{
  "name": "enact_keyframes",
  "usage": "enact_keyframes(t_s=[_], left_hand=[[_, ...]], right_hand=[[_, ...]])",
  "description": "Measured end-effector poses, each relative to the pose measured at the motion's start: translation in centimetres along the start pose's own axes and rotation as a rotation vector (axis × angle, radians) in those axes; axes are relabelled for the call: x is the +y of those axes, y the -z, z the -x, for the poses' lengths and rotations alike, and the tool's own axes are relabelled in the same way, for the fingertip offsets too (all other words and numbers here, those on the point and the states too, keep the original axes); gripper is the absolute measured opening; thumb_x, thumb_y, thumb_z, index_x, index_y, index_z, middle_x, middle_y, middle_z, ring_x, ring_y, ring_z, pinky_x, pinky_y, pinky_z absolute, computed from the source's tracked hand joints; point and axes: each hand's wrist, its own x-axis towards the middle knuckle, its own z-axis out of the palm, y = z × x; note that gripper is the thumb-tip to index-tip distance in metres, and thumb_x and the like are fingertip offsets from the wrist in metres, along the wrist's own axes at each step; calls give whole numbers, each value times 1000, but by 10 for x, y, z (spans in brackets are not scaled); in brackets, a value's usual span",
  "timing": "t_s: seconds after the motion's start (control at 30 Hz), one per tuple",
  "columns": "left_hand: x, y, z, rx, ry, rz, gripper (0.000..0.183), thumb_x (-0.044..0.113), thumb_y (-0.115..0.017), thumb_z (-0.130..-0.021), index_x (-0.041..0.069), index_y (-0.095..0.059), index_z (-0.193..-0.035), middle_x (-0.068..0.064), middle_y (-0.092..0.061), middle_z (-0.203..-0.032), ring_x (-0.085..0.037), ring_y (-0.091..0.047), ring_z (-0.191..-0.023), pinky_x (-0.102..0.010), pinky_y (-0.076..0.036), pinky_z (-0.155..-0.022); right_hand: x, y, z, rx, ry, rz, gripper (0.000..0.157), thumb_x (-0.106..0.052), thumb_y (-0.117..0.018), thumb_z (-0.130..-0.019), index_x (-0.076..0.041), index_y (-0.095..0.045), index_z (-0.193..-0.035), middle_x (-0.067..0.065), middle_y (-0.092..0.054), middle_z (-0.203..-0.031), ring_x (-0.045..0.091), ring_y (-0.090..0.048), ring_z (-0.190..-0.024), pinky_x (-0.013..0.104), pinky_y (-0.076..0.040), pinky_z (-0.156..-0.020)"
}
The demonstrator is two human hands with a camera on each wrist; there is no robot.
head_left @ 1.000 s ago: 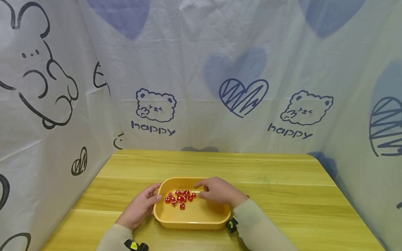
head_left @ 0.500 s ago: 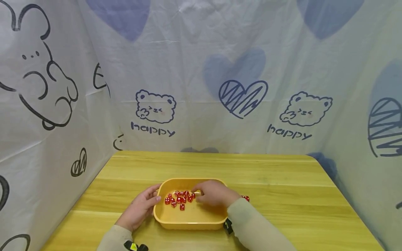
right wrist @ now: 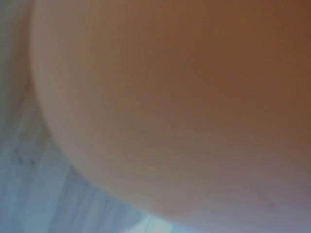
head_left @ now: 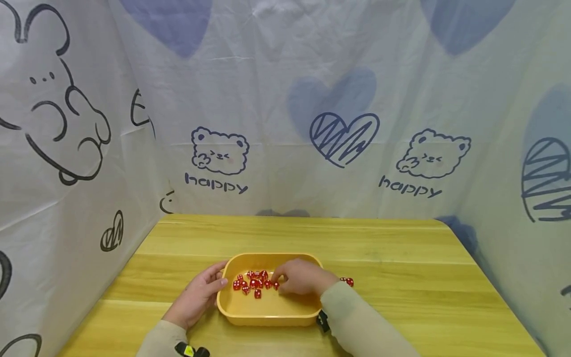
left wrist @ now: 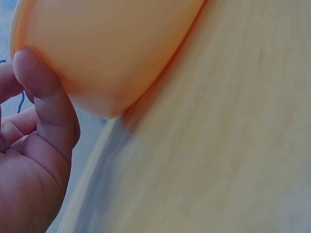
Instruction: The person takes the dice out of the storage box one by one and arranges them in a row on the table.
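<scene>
A yellow plastic tray (head_left: 250, 321) rests on the table with several red dice (head_left: 254, 283) grouped in its left half. My left hand (head_left: 196, 297) grips the tray's left end, thumb at the rim and fingers along the outside; the left wrist view shows the thumb against the tray wall (left wrist: 112, 58). Reaching over the right side, my right hand (head_left: 303, 277) is inside the tray, index finger and thumb bent around one red die (head_left: 276, 286) at the edge of the group. The right wrist view is filled by a blurred orange-brown surface.
A few more red dice (head_left: 350, 282) lie on the wooden table (head_left: 401, 277) just right of the tray, partly behind the right sleeve (head_left: 357, 317). White curtains (head_left: 285, 198) with drawings enclose the table at the back and sides.
My right hand has moved left and down into the tray, and its fingers have closed in on a die, which has shifted slightly toward me. My left hand keeps its hold on the tray.
</scene>
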Motion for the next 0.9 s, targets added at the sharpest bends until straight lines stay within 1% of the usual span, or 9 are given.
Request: enact_keyframes(t_s=[0.17, 0.37, 0.5, 0.7, 0.9], left_hand=[[0, 0, 0, 9, 2, 2, 59, 13, -55, -105, 2, -30, -157, -17, -44, -114, -23, -57, -92, -28, -56, -69], [0, 0, -1, 13, -1, -4, 58, 13, -55, -104, 2, -31, -157, -17, -45, -113, -22, -56, -88, -26, -55, -66], [-1, 0, -1, 14, -5, -1, 58, 12, -55, -104, 2, -32, -157, -17, -45, -113, -22, -56, -87, -26, -54, -65], [-1, 0, -1, 11, -5, 2, 59, 13, -55, -105, 3, -30, -158, -18, -45, -114, -21, -56, -86, -24, -53, -63], [-1, 0, -1, 12, -10, -5, 59, 13, -54, -105, 3, -30, -158, -20, -46, -116, -22, -57, -87, -24, -53, -64]], right_hand=[[0, 0, 0, -4, -1, 3, 21, -24, -75, -90, -32, -75, -109, -14, -66, -102, 7, -59, -93, 31, -50, -89], [-1, 0, 1, 1, 7, 18, 15, -20, -75, -90, -30, -75, -101, -16, -62, -91, 7, -56, -83, 29, -49, -82], [-2, 0, 2, 6, 19, 34, 12, -20, -75, -90, -29, -74, -98, -16, -61, -87, 7, -55, -79, 27, -48, -79], [-2, 0, 1, 15, 31, 21, 11, -24, -71, -94, -31, -73, -102, -14, -59, -82, 7, -55, -75, 27, -48, -73], [-1, 0, 1, 73, 35, -12, 15, -25, -69, -95, -35, -74, -105, -11, -58, -76, 7, -51, -67, 26, -45, -64]])
